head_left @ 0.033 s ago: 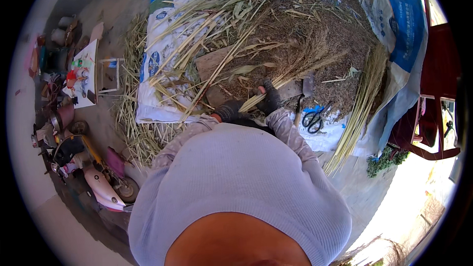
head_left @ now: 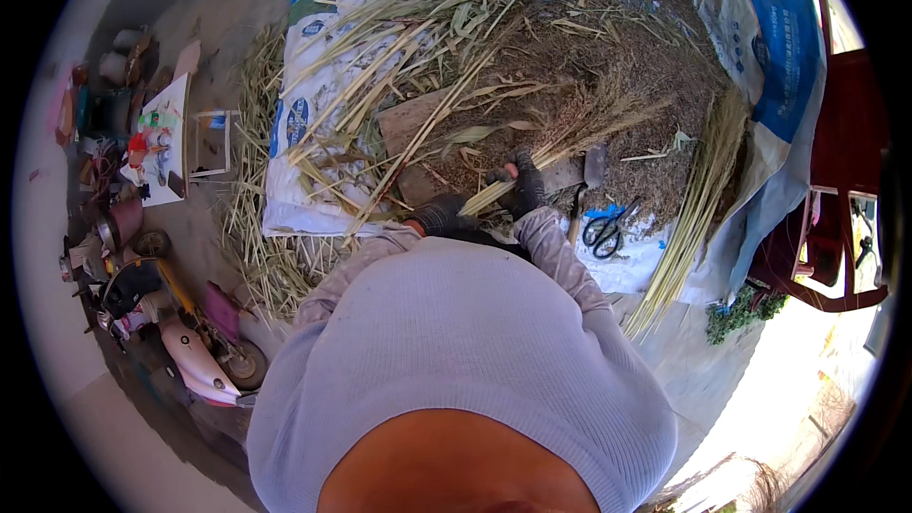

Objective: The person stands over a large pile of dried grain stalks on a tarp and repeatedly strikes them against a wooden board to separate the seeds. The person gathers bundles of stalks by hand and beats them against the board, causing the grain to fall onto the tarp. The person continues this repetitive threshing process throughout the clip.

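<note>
left of the scissors (head_left: 613, 220), the right hand (head_left: 526, 190) is closed round stalks (head_left: 486, 198), likely keeping them bunched; the left hand (head_left: 440, 216) has an unclear grip.

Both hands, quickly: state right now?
Left hand: at the pale ends of the stalks; open or closed, cannot be told.
Right hand: closed, holding the stalks.

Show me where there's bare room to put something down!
A small patch of white sheet looks bare between the scissors and long stalk bundle; grey floor does too, between that bundle, the green plant and the shirt. Crowded: by the left hand, right hand and seed heap.
</note>
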A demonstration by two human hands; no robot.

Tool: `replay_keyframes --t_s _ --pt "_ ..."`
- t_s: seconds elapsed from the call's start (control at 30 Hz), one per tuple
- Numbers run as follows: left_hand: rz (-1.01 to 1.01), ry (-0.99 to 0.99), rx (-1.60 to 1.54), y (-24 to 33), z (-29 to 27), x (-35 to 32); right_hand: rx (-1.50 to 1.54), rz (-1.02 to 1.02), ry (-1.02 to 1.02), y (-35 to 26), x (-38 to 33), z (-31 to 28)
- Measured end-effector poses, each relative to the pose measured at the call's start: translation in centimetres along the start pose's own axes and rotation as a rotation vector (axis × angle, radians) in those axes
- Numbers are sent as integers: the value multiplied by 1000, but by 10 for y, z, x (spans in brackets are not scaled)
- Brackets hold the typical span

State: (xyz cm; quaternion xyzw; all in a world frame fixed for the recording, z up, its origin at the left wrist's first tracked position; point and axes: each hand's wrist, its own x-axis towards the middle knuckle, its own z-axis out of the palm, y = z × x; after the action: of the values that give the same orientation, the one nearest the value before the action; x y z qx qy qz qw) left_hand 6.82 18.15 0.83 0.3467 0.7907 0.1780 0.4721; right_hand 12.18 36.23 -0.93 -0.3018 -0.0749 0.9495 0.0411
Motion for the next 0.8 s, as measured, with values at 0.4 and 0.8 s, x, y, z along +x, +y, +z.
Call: replay_keyframes --t_s 0.4,0.8 --pt "-417 196 200 -180 10 -201 159 -183 344 -38 17 -22" --pt "-546 617 234 -127 -74 -73 -113 -149 504 -11 27 -17"
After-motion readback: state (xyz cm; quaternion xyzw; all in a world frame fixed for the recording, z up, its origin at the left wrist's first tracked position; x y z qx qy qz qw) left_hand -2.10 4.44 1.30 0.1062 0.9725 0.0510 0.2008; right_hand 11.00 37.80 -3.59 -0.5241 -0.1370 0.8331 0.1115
